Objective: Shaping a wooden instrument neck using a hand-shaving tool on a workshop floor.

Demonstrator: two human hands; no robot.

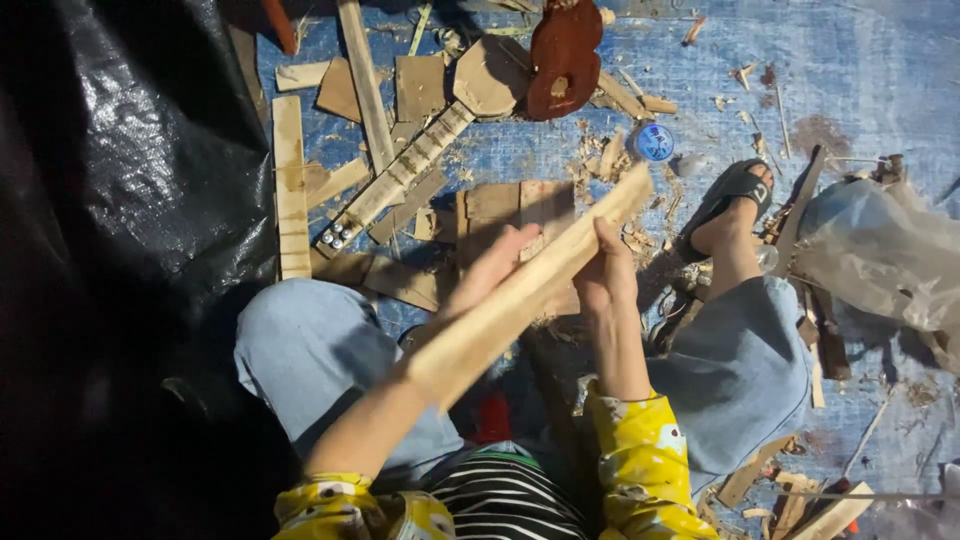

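Note:
A long pale wooden slat point(520, 290) runs diagonally from near my left forearm up toward the right. My left hand point(490, 268) rests flat against its upper left side, fingers stretched along the wood. My right hand point(603, 272) grips the slat from the right, just below its far end. Both hands hold it above my lap, over a square wooden board point(500, 210) lying on the blue tarp point(850, 70).
Wood offcuts and shavings litter the tarp. An unfinished small guitar neck point(400, 175) and a brown instrument body point(563, 50) lie ahead, with a round blue-lidded tin point(655, 142) beside them. Black plastic sheeting point(120, 200) covers the left. My sandalled foot point(735, 205) and a clear bag point(880, 250) sit right.

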